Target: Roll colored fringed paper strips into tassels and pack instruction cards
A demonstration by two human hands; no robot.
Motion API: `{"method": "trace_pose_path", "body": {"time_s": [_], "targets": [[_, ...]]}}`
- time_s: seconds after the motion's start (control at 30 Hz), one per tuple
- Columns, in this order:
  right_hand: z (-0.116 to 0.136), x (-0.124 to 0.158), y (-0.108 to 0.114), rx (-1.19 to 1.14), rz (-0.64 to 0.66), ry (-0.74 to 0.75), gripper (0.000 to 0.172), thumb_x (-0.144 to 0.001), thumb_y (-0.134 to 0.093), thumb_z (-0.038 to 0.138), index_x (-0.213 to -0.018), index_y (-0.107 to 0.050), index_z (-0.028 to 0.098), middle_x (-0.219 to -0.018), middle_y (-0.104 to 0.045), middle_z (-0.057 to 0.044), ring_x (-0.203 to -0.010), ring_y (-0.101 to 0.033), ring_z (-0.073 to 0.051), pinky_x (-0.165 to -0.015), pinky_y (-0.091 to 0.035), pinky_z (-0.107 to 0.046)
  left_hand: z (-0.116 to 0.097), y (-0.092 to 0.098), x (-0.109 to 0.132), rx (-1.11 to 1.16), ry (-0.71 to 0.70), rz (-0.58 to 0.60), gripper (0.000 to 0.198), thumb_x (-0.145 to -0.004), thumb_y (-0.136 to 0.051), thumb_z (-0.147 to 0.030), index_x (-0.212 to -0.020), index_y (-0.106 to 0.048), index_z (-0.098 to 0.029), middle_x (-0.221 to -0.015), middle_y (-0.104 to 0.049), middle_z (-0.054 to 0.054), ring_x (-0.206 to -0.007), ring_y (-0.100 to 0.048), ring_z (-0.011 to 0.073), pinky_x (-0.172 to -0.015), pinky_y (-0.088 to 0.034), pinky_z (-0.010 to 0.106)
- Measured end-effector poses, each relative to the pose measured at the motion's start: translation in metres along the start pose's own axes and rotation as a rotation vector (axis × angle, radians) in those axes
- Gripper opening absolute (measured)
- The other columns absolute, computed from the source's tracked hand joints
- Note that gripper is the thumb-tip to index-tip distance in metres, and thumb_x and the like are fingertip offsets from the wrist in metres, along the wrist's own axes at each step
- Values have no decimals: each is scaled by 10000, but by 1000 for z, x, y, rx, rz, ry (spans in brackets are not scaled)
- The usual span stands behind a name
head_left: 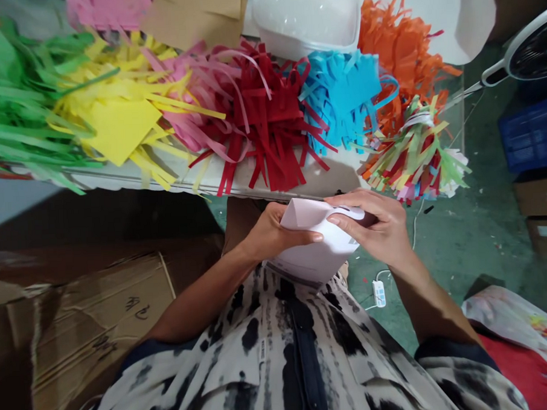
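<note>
Both my hands hold a stack of white paper sheets (314,245) close to my chest, just below the table's front edge. My left hand (272,232) grips the stack's left side, thumb laid across the top sheet. My right hand (376,227) is closed over its upper right corner, fingers curled on top. On the table above lie heaps of cut paper strips: green (15,101), yellow (120,121), pink (191,100), dark red (265,121), blue (341,99), orange (398,48). A mixed-colour bundle (411,150) sits at the table's right corner.
A white plastic tub (306,16) stands at the back of the white table (131,175). A brown cardboard box (88,322) sits at my left. A white power strip (379,292) lies on the green floor. A fan (530,55) and a blue crate (531,136) stand at the right.
</note>
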State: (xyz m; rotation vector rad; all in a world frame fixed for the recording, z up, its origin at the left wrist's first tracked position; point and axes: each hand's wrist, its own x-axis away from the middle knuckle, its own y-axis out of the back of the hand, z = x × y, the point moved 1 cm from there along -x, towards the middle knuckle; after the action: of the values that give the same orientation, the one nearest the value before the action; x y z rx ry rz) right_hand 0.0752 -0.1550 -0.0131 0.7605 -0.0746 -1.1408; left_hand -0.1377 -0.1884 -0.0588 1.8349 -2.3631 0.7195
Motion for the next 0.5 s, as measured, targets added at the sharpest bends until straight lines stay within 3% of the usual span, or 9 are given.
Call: {"method": "trace_pose_path", "body": {"time_s": [0.27, 0.5], "targets": [[-6, 2, -1, 71, -45, -9, 210, -927, -796, 294, -1135, -798, 324, -1005, -829, -16, -802, -734, -184, -689, -608, -355, 7, 0, -6, 90, 28, 17, 331, -613, -982, -335, -841, -839, -142, -790, -756, 36, -716, -638, 166, -671, -506, 279], [-8, 3, -4, 114, -53, 107, 264, -918, -806, 272, -1175, -779, 325, -1034, -832, -16, -926, -771, -216, -737, -652, -376, 12, 4, -6, 124, 49, 57, 325, -623, -988, -314, -847, -827, -142, -789, -744, 24, -718, -622, 148, -694, -499, 274]]}}
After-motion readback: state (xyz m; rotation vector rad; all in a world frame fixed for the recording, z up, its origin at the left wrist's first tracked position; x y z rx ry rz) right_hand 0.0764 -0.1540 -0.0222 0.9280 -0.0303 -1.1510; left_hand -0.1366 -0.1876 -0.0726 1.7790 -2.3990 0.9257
